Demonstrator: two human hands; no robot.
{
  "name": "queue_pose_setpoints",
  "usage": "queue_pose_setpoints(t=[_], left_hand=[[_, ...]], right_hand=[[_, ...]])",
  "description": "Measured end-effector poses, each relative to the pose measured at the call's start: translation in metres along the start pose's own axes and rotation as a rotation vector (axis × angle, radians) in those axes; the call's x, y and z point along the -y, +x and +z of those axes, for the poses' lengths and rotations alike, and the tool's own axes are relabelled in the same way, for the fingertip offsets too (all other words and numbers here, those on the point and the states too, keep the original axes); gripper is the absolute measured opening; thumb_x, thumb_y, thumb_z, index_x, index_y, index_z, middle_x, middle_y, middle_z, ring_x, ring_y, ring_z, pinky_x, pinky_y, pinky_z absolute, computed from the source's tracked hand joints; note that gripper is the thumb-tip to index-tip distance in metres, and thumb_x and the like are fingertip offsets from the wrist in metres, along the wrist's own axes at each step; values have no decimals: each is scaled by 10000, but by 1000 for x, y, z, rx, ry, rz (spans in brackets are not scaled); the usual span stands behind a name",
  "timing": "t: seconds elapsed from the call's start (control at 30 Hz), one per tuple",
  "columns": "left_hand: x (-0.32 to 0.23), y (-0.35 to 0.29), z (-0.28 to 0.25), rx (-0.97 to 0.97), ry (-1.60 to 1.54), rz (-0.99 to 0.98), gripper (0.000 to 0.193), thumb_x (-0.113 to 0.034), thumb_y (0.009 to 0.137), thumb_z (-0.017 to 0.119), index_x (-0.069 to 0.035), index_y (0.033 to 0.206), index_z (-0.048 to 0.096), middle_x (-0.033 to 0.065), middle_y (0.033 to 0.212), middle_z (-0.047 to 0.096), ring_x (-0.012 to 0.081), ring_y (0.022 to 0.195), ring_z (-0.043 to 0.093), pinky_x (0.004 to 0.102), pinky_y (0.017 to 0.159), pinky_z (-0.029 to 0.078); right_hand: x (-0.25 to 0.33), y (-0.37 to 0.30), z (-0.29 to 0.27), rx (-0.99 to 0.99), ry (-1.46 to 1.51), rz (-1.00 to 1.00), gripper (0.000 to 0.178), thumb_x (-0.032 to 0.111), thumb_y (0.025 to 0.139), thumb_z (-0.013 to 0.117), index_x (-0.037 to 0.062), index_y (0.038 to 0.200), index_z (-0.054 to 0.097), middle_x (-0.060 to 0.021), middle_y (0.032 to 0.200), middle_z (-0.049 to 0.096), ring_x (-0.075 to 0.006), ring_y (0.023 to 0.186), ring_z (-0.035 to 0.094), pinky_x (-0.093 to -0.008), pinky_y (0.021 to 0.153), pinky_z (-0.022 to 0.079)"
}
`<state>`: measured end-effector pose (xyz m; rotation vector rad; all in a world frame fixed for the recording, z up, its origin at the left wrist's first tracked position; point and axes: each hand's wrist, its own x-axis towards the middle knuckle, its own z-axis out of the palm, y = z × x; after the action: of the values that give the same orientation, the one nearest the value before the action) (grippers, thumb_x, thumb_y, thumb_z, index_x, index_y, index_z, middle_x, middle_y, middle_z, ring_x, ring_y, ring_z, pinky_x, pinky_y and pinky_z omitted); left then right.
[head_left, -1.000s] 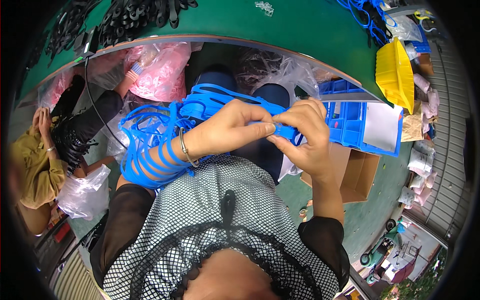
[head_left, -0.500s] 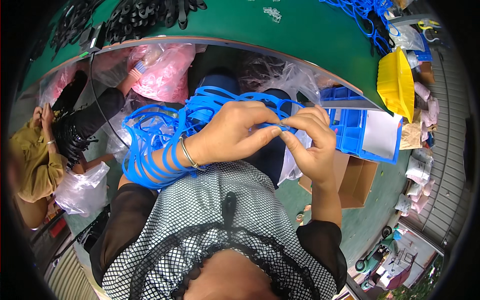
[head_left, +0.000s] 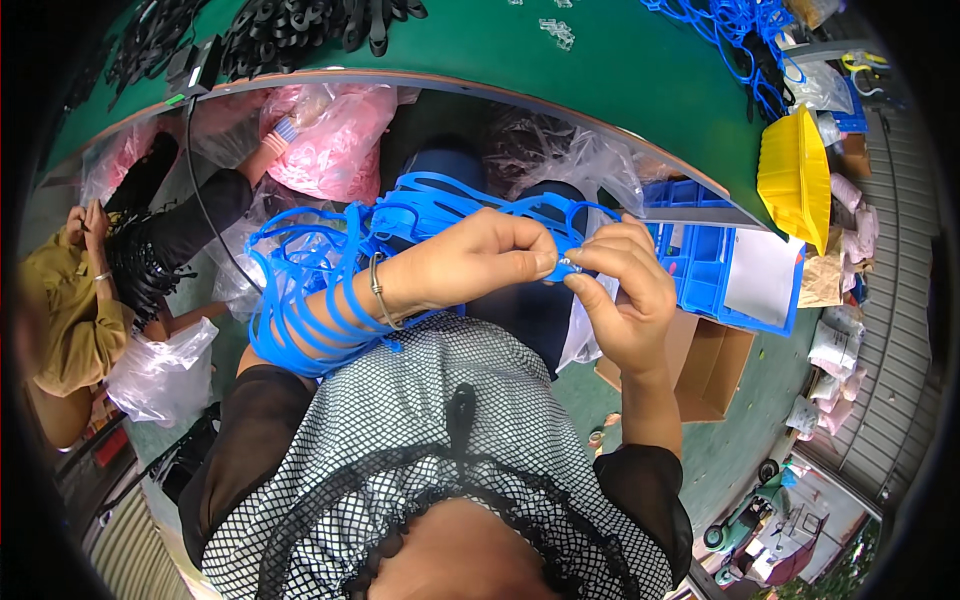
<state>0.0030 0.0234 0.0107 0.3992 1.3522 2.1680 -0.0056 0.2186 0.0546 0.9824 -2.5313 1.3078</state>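
Note:
My left hand (head_left: 480,258) is closed in a pinch on the end of a blue strap (head_left: 556,271) in front of my lap. Close against it, my right hand (head_left: 625,285) pinches a small, shiny, clear-looking piece (head_left: 568,264) at the strap's end; its exact shape is too small to tell. Several blue straps (head_left: 300,335) loop around my left forearm, beside a metal bangle (head_left: 376,290). More blue straps (head_left: 430,200) lie in a bunch across my thighs, partly hidden behind the left hand.
A green table (head_left: 560,80) curves ahead, bearing black straps (head_left: 280,38), small clear pieces (head_left: 557,34) and tangled blue straps (head_left: 730,35). A yellow bin (head_left: 795,180) sits at its right edge, near blue crates (head_left: 705,265) and a cardboard box (head_left: 715,370). Another person (head_left: 75,300) sits at left.
The fingertips have parted slightly, so the small shiny piece at the strap's end now shows between them. My left hand has shifted a little left and down.

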Motion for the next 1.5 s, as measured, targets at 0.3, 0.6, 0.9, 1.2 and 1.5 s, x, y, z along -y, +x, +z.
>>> queue_pose_setpoints(t=[0.3,0.6,0.9,1.2,1.5], left_hand=[[24,-5,-5,109,-398,-366,160,-186,880,569,-45,817,610,-46,627,486,61,541,377,213,518,308],[-10,4,-3,52,321,147,161,-118,807,619,10,905,615,5,736,590,116,664,551,277,614,435],[1,9,4,-296,1041,724,135,-56,725,632,-31,853,598,79,675,551,214,594,565,326,554,423],[-19,13,-21,-79,-517,143,261,-159,904,540,-3,1112,524,121,937,633,183,825,611,312,788,482],[-6,28,-85,-251,36,180,206,-81,872,516,23,1009,630,109,979,653,153,871,620,267,740,495]], right_hand=[[12,8,-15,362,-117,-261,164,79,650,711,75,800,645,-24,757,608,-195,778,576,-442,931,326],[-14,24,-25,353,352,28,177,132,689,723,32,807,636,-67,821,632,-209,788,567,-398,837,383],[-41,18,-14,440,970,540,186,28,738,695,-9,913,644,-61,878,642,-138,842,592,-275,780,463],[-14,24,11,-25,139,127,254,75,756,675,1,972,563,-126,995,583,-236,942,568,-340,861,432],[10,40,52,370,887,470,334,136,927,479,-8,1225,433,-77,776,580,-138,730,563,-279,723,457]])
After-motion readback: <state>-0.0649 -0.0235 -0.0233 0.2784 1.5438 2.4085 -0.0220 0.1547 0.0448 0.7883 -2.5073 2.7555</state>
